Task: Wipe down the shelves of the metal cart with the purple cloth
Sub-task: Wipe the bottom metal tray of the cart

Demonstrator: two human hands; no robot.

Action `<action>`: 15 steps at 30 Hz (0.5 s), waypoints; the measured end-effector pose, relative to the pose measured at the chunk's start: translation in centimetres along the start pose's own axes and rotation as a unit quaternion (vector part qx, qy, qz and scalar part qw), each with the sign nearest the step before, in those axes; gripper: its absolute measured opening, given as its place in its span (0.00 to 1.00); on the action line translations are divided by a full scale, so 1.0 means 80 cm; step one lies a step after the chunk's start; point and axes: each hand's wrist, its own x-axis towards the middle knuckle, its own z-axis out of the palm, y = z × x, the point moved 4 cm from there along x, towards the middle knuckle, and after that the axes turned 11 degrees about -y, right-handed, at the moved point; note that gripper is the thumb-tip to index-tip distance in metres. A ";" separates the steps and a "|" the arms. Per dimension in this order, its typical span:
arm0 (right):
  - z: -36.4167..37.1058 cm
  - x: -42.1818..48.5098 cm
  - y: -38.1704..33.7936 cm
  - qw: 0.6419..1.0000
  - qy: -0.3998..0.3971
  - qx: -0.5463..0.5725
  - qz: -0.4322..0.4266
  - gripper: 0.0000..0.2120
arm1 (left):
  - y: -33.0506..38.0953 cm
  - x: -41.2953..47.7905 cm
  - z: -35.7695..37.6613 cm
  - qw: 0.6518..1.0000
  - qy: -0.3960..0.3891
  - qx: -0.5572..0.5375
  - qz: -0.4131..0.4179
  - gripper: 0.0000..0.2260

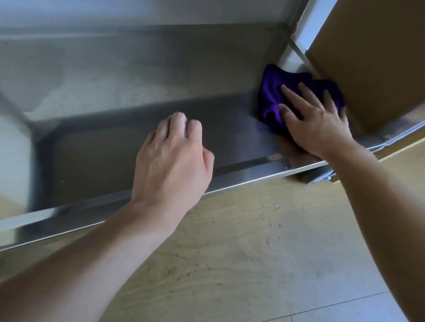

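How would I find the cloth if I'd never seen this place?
Look at the big grey metal shelf just above the floor and follow it to its right end, beside the brown box. There the cloth lies crumpled under the flat right hand. It is the only bright purple thing among the grey metal and brown cardboard.
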 end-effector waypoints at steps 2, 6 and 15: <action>0.002 -0.002 -0.004 1.000 0.005 -0.005 0.002 0.24 | 0.000 0.000 0.000 1.000 -0.003 0.001 -0.001 0.10; 0.010 -0.017 -0.004 0.999 0.001 0.001 0.041 0.25 | 0.001 -0.001 -0.001 1.000 -0.007 0.007 -0.006 0.10; 0.011 -0.006 -0.015 0.993 0.009 0.011 0.120 0.26 | 0.001 -0.002 0.000 1.000 -0.002 0.004 0.000 0.11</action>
